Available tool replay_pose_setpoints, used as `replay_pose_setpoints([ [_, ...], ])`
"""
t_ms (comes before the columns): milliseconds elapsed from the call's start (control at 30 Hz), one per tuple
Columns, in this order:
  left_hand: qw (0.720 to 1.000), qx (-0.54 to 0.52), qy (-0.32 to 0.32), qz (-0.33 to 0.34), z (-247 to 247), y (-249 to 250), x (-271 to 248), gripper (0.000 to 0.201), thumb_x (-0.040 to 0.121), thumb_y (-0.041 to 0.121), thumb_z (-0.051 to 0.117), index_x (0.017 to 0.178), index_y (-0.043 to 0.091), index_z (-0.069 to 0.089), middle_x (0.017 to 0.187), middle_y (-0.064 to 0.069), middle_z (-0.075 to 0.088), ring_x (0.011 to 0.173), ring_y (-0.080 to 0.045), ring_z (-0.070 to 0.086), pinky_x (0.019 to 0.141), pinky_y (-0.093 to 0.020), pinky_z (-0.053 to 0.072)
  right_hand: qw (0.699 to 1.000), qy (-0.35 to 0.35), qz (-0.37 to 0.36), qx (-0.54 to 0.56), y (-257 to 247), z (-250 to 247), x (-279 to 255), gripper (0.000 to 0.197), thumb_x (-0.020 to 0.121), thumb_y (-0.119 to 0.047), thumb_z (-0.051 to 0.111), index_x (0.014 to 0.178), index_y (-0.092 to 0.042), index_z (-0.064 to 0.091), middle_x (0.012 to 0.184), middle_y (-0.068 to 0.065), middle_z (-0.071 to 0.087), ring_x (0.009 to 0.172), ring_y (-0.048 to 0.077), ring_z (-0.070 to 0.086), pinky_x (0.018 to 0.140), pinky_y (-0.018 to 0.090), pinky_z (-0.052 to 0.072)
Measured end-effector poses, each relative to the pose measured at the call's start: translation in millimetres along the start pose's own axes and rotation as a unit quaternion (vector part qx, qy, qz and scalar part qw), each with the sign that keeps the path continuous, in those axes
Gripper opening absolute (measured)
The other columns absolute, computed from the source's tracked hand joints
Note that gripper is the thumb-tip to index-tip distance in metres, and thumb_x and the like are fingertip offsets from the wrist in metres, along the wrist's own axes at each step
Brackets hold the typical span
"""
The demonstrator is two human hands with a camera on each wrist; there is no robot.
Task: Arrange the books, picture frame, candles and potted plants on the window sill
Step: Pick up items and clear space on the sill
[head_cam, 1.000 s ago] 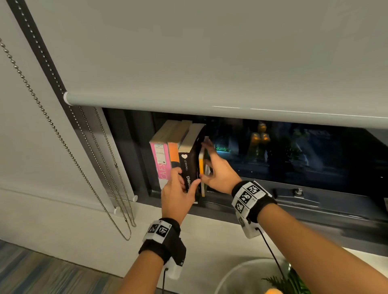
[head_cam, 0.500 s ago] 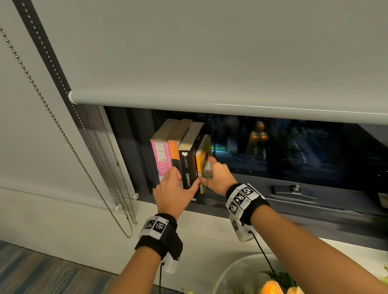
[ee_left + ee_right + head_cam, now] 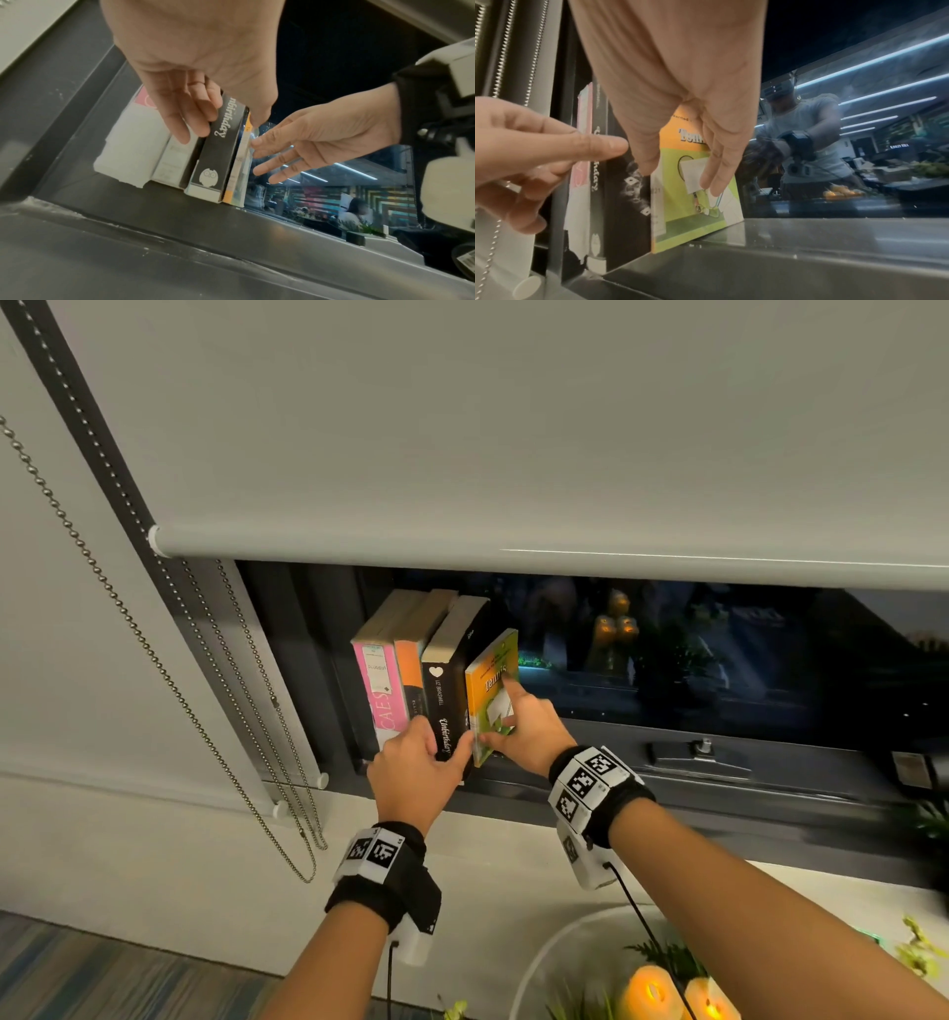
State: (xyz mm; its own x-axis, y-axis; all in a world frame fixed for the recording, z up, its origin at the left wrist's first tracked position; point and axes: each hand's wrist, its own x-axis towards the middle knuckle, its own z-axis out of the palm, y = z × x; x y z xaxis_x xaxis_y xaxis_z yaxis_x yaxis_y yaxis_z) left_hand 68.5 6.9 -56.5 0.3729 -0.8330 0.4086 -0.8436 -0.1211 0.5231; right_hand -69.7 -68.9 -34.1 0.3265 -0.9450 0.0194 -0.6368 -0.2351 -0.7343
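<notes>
Four books stand at the left end of the dark window sill (image 3: 667, 793): a pink book (image 3: 380, 695), an orange-spined book (image 3: 411, 675), a black book (image 3: 444, 701) and a thin orange-and-green book (image 3: 490, 690). The thin book leans left against the black one. My left hand (image 3: 436, 742) pinches the black book (image 3: 218, 142), thumb on its right side, fingers over the spines to its left. My right hand (image 3: 500, 711) presses straight fingers (image 3: 711, 178) flat on the thin book's cover (image 3: 693, 219), its thumb at the spine edge.
A lowered roller blind (image 3: 513, 454) hangs just above the books, and its bead chain (image 3: 154, 660) loops down at the left. A white round container (image 3: 544, 947) at the bottom right holds lit candles (image 3: 649, 991) and greenery. A window latch (image 3: 698, 752) sits on the frame to the right.
The thin book has turned from edge-on to leaning against the black book, its cover now showing. My right hand followed it leftward; my left hand stayed on the black book.
</notes>
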Motion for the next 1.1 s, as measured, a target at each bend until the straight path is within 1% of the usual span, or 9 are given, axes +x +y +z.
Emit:
replay_pose_setpoints([
  [133,1.0,-0.008,-0.006,-0.023,0.1,-2.5,-1.9,0.052,0.077,0.068,0.056,0.076,0.016,0.051,0.068,0.003,0.059,0.068,-0.015,0.063,0.047,-0.013,0.025,1.0,-0.003,0.014,0.001,1.3,2.1,0.6,0.078,0.079,-0.023,0.077,0.143,-0.018,0.033,0.13,0.008,0.059,0.119,0.027,0.059,0.098,0.042,0.051],
  [267,0.999,-0.031,-0.023,-0.03,6.2,-5.7,-1.8,0.046,0.083,0.062,0.054,0.08,0.016,0.054,0.082,-0.002,0.07,0.078,-0.016,0.067,0.048,-0.012,0.031,0.999,-0.029,-0.012,-0.008,-1.9,8.6,0.9,0.089,0.082,-0.02,0.074,0.151,-0.025,0.019,0.137,0.008,0.053,0.123,0.028,0.055,0.097,0.044,0.052],
  [400,0.997,-0.052,-0.06,0.022,17.5,-4.4,-0.5,0.042,0.09,0.057,0.05,0.092,0.015,0.061,0.094,0.0,0.071,0.084,-0.014,0.069,0.059,-0.022,0.054,0.999,-0.026,-0.024,-0.024,2.7,10.9,5.0,0.086,0.085,-0.02,0.07,0.152,-0.029,0.016,0.133,0.008,0.056,0.122,0.026,0.055,0.097,0.044,0.052],
  [467,0.996,-0.049,-0.065,0.031,21.9,-4.1,0.6,0.045,0.09,0.058,0.048,0.098,0.017,0.062,0.098,0.001,0.072,0.084,-0.012,0.068,0.064,-0.025,0.057,0.998,-0.033,-0.015,-0.046,6.5,10.7,7.6,0.086,0.086,-0.022,0.068,0.152,-0.03,0.014,0.133,0.009,0.055,0.124,0.028,0.052,0.098,0.047,0.05],
  [567,0.998,-0.033,-0.056,0.019,20.4,-5.1,-0.4,0.043,0.092,0.056,0.046,0.094,0.016,0.061,0.092,-0.001,0.071,0.08,-0.014,0.068,0.058,-0.017,0.046,0.995,-0.058,0.005,-0.078,9.6,9.6,9.4,0.087,0.086,-0.025,0.069,0.153,-0.025,0.014,0.136,0.01,0.052,0.125,0.027,0.051,0.1,0.043,0.049],
  [700,0.999,-0.025,-0.027,-0.015,11.7,-9.7,-3.1,0.046,0.086,0.062,0.049,0.075,0.017,0.05,0.078,-0.003,0.067,0.074,-0.017,0.066,0.049,-0.012,0.03,0.995,-0.059,0.017,-0.078,15.4,6.9,9.2,0.093,0.081,-0.028,0.074,0.152,-0.018,0.015,0.139,0.01,0.051,0.124,0.026,0.053,0.099,0.04,0.05],
  [867,0.999,-0.035,-0.004,-0.024,7.6,-7.4,-8.1,0.05,0.077,0.065,0.059,0.067,0.017,0.046,0.062,0.008,0.046,0.059,-0.009,0.048,0.047,-0.014,0.028,0.998,-0.042,-0.008,-0.043,13.1,0.7,7.4,0.089,0.077,-0.025,0.078,0.148,-0.021,0.024,0.136,0.006,0.054,0.123,0.028,0.055,0.098,0.042,0.051],
  [967,0.999,-0.033,0.001,-0.035,7.3,-4.6,-7.8,0.053,0.077,0.066,0.057,0.065,0.016,0.047,0.059,0.008,0.045,0.057,-0.01,0.048,0.046,-0.016,0.027,0.999,-0.028,-0.018,-0.031,9.8,-2.6,7.1,0.087,0.075,-0.025,0.079,0.146,-0.025,0.027,0.133,0.005,0.057,0.119,0.028,0.058,0.095,0.047,0.053],
  [1100,0.999,-0.029,-0.009,-0.041,4.7,-0.9,-9.0,0.048,0.081,0.061,0.058,0.065,0.016,0.046,0.059,0.007,0.046,0.059,-0.013,0.053,0.046,-0.016,0.027,0.999,-0.017,-0.013,-0.029,8.5,-8.0,2.7,0.086,0.077,-0.024,0.078,0.147,-0.024,0.028,0.133,0.005,0.058,0.116,0.024,0.06,0.096,0.043,0.053],
])
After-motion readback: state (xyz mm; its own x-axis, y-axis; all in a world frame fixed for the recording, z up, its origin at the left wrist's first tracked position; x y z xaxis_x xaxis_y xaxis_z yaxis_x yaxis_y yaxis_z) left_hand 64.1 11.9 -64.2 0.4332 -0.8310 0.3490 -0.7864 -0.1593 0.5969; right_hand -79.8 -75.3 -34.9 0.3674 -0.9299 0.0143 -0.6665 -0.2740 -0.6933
